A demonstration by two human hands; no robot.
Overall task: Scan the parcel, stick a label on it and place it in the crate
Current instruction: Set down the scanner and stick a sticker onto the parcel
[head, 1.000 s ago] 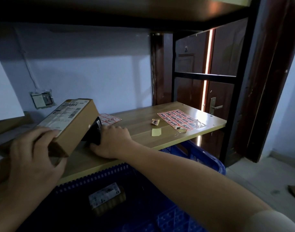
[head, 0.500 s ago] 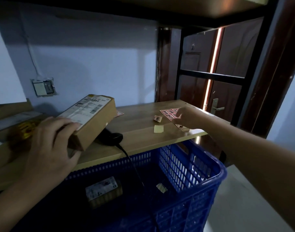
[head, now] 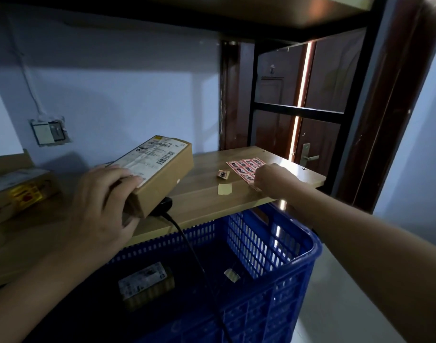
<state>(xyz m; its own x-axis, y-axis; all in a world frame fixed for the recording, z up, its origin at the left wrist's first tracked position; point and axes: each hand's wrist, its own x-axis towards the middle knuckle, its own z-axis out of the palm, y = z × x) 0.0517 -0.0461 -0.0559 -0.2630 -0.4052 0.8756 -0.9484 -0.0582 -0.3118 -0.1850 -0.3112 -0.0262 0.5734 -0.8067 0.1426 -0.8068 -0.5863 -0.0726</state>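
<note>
Two hands work apart: the left hand [head: 105,194] grips the brown cardboard parcel [head: 160,169] tilted above the wooden surface [head: 202,194], long axis running away toward the wall; the right hand [head: 271,178], nearer, pinches at the pink label sheet [head: 244,167]; the blue plastic crate [head: 274,256] waits below.

One view only, from a wide-angle camera on the person's head. It faces forward and down, close over the wooden tabletop [head: 204,196], whose near edge crosses mid-frame. The blue crate [head: 274,263] sits directly below, seen from above. Both forearms enter from the bottom corners. The upper shelf [head: 212,16] bounds the top; edges bow outward.
</note>
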